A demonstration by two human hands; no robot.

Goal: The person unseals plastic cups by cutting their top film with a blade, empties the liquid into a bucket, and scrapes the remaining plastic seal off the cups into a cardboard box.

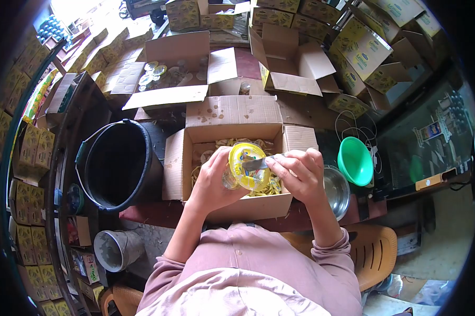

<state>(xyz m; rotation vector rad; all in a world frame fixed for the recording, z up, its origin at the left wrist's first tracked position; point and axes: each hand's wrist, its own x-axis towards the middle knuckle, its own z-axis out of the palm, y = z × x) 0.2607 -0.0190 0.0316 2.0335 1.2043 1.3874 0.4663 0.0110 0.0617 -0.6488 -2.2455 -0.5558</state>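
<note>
My left hand (210, 181) is wrapped round a clear plastic cup with a yellow printed lid (246, 181), tilted so that the lid faces me. In my right hand (302, 176) is a flat metal blade (255, 164), its tip against the lid. Both hands are above an open cardboard box (248, 206). Yellow scraps (269, 187) lie inside this box, partly hidden by my hands and the cup.
A large black bucket (151, 174) stands at the left, with a grey bucket (101, 252) below it. A green bowl (356, 161) and a steel bowl (336, 194) are at the right. Behind are two open boxes (166, 97) (296, 84).
</note>
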